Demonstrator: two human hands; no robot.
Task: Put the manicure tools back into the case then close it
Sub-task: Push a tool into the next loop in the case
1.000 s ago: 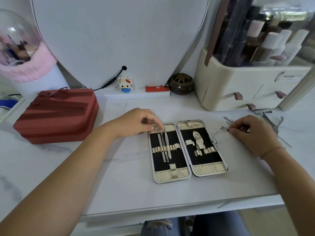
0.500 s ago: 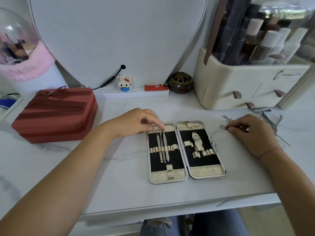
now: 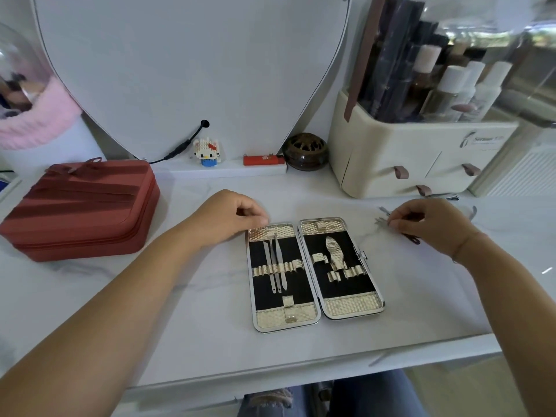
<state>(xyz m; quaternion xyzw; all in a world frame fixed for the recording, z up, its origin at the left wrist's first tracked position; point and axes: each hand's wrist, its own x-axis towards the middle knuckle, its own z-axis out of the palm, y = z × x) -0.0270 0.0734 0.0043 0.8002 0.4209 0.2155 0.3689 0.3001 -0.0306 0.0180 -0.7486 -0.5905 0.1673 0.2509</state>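
The manicure case [image 3: 350, 307] lies open flat in the middle of the white marble table. Its left half holds three thin steel tools [image 3: 275, 263] under gold loops, and its right half holds a nail clipper [image 3: 334, 254]. My left hand [image 3: 228, 218] rests at the case's top-left corner, fingers loosely curled, fingertips at the rim. My right hand [image 3: 427, 227] is to the right of the case and pinches a small metal tool [image 3: 380, 219] by its end. More loose tools [image 3: 473, 212] lie behind and under that hand, partly hidden.
A red zipped box [image 3: 81, 206] sits at the left. A cream cosmetics organizer [image 3: 415, 158] stands at the back right. A heart-shaped mirror [image 3: 192, 70], a small block figurine [image 3: 207, 152], a red lighter [image 3: 263, 160] and a brown round burner [image 3: 305, 152] line the back.
My left hand has drawn back from the tool tips to the case's top-left corner. My right hand has stayed over the loose tools, fingers now pinched on one.
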